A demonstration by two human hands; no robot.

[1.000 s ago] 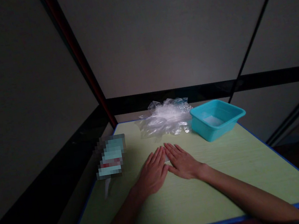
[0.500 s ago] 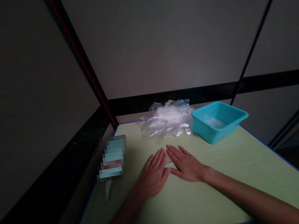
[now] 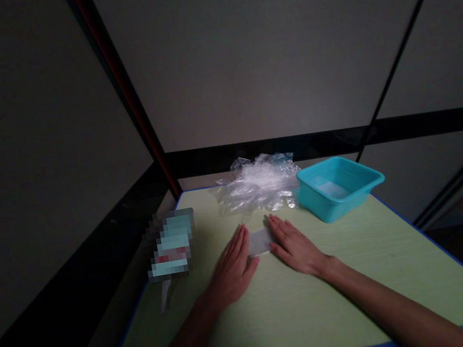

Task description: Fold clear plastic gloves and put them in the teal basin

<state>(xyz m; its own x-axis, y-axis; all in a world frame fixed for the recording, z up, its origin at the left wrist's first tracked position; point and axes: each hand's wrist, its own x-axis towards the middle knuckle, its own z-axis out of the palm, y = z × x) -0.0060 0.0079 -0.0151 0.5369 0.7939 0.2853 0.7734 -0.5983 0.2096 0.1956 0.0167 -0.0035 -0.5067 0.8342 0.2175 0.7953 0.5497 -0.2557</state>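
Observation:
A small, flat, whitish translucent piece, like a folded plastic bag (image 3: 261,242), lies on the table between my hands. My left hand (image 3: 233,268) rests at its left side, fingers stretched forward and thumb pointing toward it. On the other side, my right hand (image 3: 296,245) lies with fingers extended, its thumb and fingertips at the piece's right edge. Neither hand is closed round anything. Whether the fingers cover part of the piece's edges, I cannot tell.
Crumpled clear plastic bags (image 3: 260,183) lie at the back of the pale green table (image 3: 276,332), which has a blue edge. A turquoise basin (image 3: 329,204) with something whitish inside stands back right. At the left is a blurred-out object (image 3: 175,245). Walls stand behind and left.
My hands have moved apart, the left one to the left and the right one to the right. More of the whitish flat piece between them now shows.

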